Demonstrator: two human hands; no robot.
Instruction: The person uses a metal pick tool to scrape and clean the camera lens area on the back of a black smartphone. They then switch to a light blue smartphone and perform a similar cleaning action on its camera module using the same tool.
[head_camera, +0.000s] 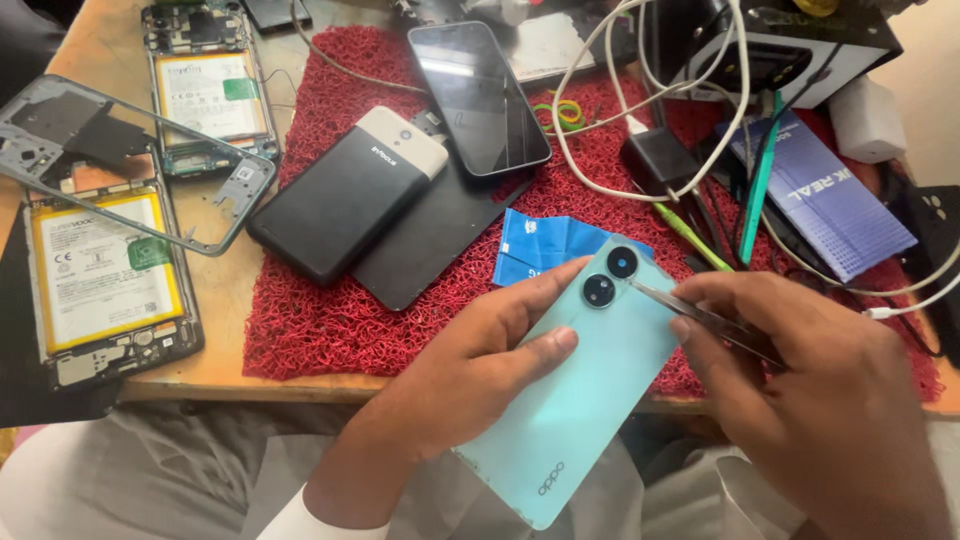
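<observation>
Holding a light teal phone back cover (590, 400), the left hand (470, 370) wraps it from the left side, thumb across the panel, fingertips up by the two round camera lenses (609, 277). Cover is tilted, raised over the near edge of the wooden surface (110, 45) and the person's lap. Right hand (820, 400) closed around thin metal tweezers (700, 318); tips point left and touch the cover's edge just beside the lenses.

Red textured mat (310, 320) covers the middle of the surface. On it: black power bank with pale end (345, 195), lying on a black flat panel (430, 240); dark-screened phone (478, 98) behind it; blue packet (540, 245) just past the cover. White cables (600, 120) loop over a black charger (660, 158). Blue box (830, 205) at right, green-handled tool (762, 175) leaning beside it. Left of the mat: two opened phones with batteries showing (100, 275), (210, 95), and a loose grey phone frame (130, 165) lying across them.
</observation>
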